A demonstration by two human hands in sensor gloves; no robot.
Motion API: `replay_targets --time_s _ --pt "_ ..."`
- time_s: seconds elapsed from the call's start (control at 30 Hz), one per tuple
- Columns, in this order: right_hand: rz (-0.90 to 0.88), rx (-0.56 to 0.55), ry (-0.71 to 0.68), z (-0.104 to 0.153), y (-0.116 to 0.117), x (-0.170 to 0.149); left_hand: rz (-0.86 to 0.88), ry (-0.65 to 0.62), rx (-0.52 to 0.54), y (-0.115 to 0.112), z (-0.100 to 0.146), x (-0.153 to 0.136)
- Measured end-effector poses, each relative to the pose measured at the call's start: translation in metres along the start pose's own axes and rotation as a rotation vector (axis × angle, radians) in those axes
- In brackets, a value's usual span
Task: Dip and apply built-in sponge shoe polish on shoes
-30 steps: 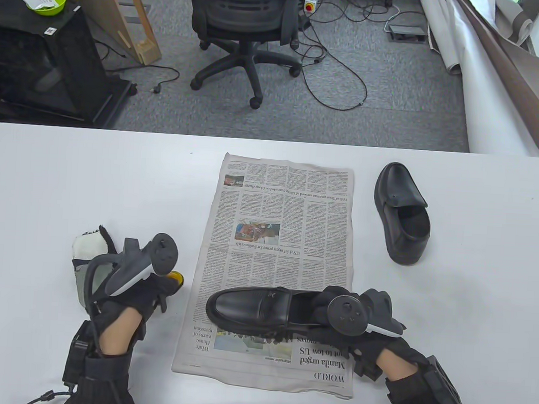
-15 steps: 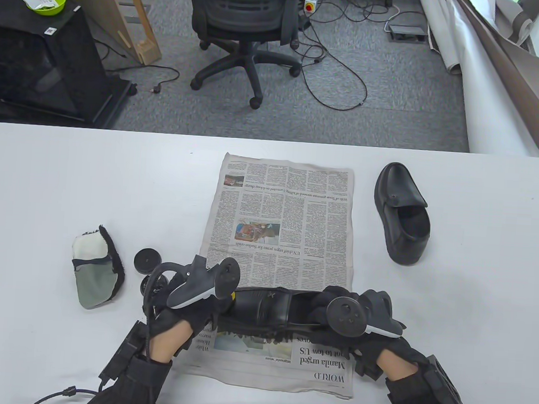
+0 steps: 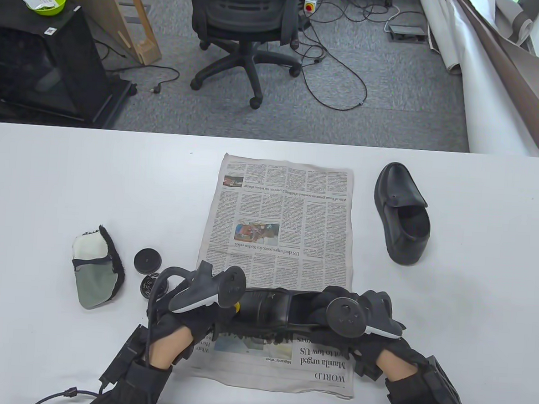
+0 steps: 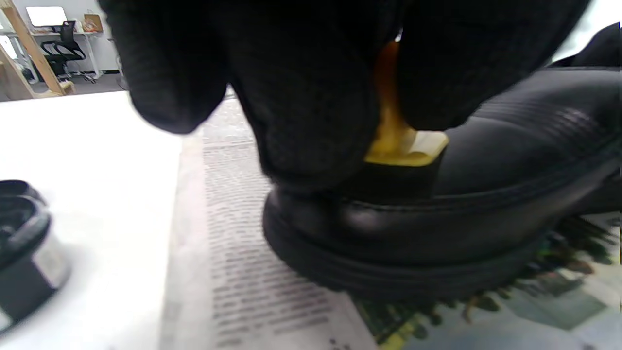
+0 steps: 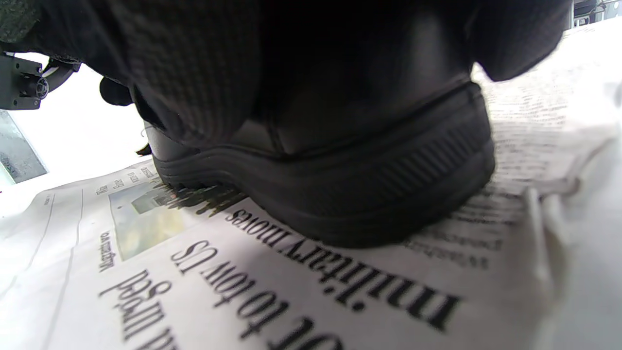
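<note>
On the near end of the newspaper lies a black shoe, on its sole with the toe to the left. The left hand is at the toe, its fingers curled round a yellow-handled sponge whose dark pad is pressed onto the top of the toe cap. The right hand is at the heel end, fingers wrapped over the back of the shoe and gripping it against the paper. Just left of the newspaper, beside the left hand, sits the open polish tin, partly hidden by the tracker, and touching it on the far side lies its round black lid. Left of the lid rests a grey and white mitt with a dark fleecy edge. Well right of the newspaper's far half stands the second shoe, toe pointing away. Beyond the table an office chair stands on grey carpet.
</note>
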State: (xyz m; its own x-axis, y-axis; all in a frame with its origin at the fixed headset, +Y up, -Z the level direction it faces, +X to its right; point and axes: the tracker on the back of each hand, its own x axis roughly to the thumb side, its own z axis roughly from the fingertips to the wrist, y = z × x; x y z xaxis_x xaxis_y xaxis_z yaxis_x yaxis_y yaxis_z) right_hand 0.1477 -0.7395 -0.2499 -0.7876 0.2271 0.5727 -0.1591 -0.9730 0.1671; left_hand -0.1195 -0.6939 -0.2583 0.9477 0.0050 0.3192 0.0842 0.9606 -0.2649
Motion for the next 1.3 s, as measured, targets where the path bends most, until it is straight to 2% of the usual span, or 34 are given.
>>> replay_targets --time_s 0.2,0.43,0.73,0.9,1.0,1.1,1.3 --pt "-0.016 0.007 -0.01 -0.001 0.0 -0.001 0.093 0.01 0.142 -0.005 -0.009 0.002" --pt "-0.024 -0.001 -0.015 -0.001 0.0 -0.002 0.037 0.061 0.186 -0.007 -0.018 0.001" --pt "-0.012 -0.004 -0.004 -0.001 0.0 -0.001 0.029 0.115 0.104 -0.001 -0.009 -0.015" --pt "-0.004 0.003 -0.001 -0.001 0.0 -0.001 0.021 0.056 -0.022 0.003 0.0 -0.014" --pt "-0.003 0.004 0.001 -0.001 0.0 0.0 0.026 -0.004 -0.057 0.003 0.002 -0.006" --pt "-0.006 0.005 0.003 -0.001 0.0 0.0 0.062 -0.032 -0.028 0.0 0.002 0.004" --pt "-0.021 0.016 -0.011 -0.002 0.0 -0.001 0.08 -0.007 0.126 -0.004 -0.003 0.015"
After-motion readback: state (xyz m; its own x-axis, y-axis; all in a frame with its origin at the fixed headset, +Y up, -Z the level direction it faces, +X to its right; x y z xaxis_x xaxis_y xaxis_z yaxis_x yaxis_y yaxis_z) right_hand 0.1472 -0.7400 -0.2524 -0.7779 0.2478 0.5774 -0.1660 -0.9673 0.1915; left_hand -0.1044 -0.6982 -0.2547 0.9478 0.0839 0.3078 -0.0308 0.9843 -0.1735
